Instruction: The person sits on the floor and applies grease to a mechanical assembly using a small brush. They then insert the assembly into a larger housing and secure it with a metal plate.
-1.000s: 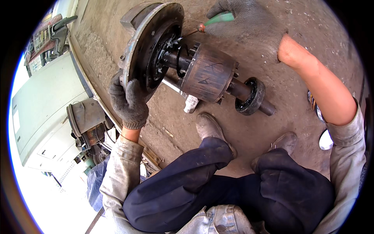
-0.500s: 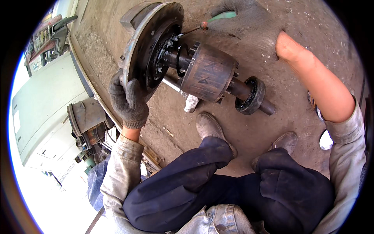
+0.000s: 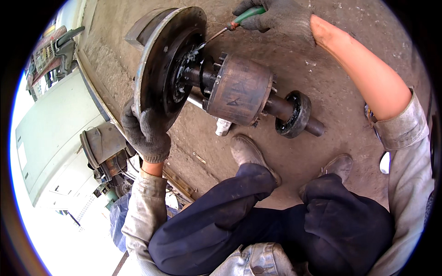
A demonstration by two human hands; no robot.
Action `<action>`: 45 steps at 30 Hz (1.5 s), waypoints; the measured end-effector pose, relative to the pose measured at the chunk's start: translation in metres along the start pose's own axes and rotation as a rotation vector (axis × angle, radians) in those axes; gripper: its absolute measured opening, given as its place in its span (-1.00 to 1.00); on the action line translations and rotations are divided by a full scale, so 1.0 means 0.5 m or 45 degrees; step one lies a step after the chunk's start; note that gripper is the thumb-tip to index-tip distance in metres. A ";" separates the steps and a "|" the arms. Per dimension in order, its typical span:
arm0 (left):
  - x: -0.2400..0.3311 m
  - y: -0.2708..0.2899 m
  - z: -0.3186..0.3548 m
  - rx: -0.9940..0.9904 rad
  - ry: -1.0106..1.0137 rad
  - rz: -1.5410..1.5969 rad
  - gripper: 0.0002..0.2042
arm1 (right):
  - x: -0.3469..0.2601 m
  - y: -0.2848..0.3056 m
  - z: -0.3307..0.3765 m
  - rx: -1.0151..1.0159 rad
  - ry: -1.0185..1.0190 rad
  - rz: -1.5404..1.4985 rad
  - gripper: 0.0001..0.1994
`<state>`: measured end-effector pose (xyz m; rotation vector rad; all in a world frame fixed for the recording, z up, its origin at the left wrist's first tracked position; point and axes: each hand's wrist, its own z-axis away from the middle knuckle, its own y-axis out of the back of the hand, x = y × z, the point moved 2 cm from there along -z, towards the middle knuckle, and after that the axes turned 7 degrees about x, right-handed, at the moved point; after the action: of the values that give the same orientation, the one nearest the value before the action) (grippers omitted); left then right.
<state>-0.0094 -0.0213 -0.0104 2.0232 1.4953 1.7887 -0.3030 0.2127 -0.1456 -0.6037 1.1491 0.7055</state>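
Note:
My gloved left hand point(image 3: 148, 134) grips the lower rim of a round metal end cover point(image 3: 152, 60), which stands tilted on a motor shaft. In my gloved right hand point(image 3: 276, 20) is a screwdriver point(image 3: 251, 14) with a green handle. Its thin blade reaches down to the inner hub of the cover, where pale grease point(image 3: 186, 66) is smeared around the shaft. Along the shaft sits a dark cylindrical rotor point(image 3: 240, 90). Farther right, a bearing point(image 3: 293, 114) with grease on its face rests near the shaft's end point(image 3: 315, 127).
Below the rotor, a pale metal piece point(image 3: 223, 126) lies near my left shoe point(image 3: 251, 152). My right shoe point(image 3: 338, 166) is on the dirt floor. Left of a low edge stand a pale cabinet point(image 3: 50, 133) and a worn round machine part point(image 3: 103, 145).
The end cover, with my left hand on it, has shifted left and slightly down. My right hand has moved left and up, and the screwdriver's tip has moved toward the hub.

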 end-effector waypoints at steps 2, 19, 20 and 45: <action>-0.006 -0.001 0.006 0.034 0.005 0.002 -0.61 | 0.014 -0.001 -0.020 -0.017 0.058 0.020 -0.61; -0.011 0.004 0.000 -0.020 -0.016 -0.072 -0.59 | 0.061 0.032 -0.046 -0.003 0.005 0.000 -0.61; -0.008 0.003 0.000 -0.024 -0.010 -0.063 -0.58 | 0.054 0.033 -0.044 0.024 -0.009 0.062 -0.62; 0.015 -0.001 -0.003 -0.044 0.005 -0.091 -0.62 | -0.100 0.021 0.010 0.086 0.260 0.520 -0.53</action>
<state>-0.0119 -0.0164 -0.0048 1.9258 1.5073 1.7801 -0.3201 0.2139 -0.0973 -0.3913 1.5025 0.9631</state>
